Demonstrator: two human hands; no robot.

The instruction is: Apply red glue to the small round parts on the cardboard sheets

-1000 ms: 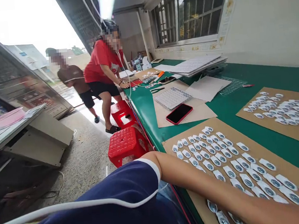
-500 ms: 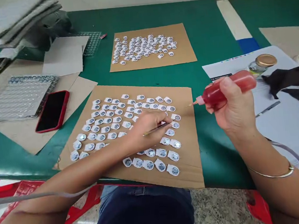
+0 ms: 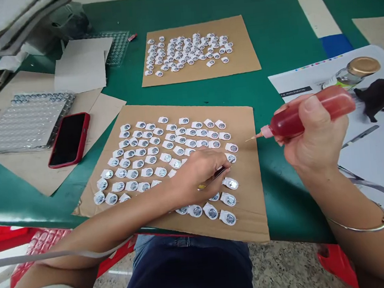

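Observation:
My left hand (image 3: 205, 172) is closed around slim metal tweezers (image 3: 215, 176), low over the right part of the near cardboard sheet (image 3: 251, 201). Rows of small white tabbed pieces with round silvery faces, such as one piece (image 3: 228, 217), cover that sheet. The fingertips are beside a piece (image 3: 231, 158) near the right edge; whether the tips touch it I cannot tell. My right hand (image 3: 312, 135) grips a red squeeze bottle (image 3: 334, 102) with a pink collar and thin needle nozzle. The bottle is held in the air, its needle pointing left over the cardboard's right edge.
A second cardboard sheet (image 3: 250, 62) with similar pieces lies farther back. On the left are a red-cased phone (image 3: 69, 140), clear plastic trays (image 3: 25, 122) and grey card (image 3: 79, 68). A glass jar (image 3: 357, 70), black cloth (image 3: 381, 98) and pen (image 3: 360, 136) lie on white paper at right.
My left hand has shifted slightly right and toward me with the tweezers. The bottle in my right hand appears farther right. The camera view has also shifted a little.

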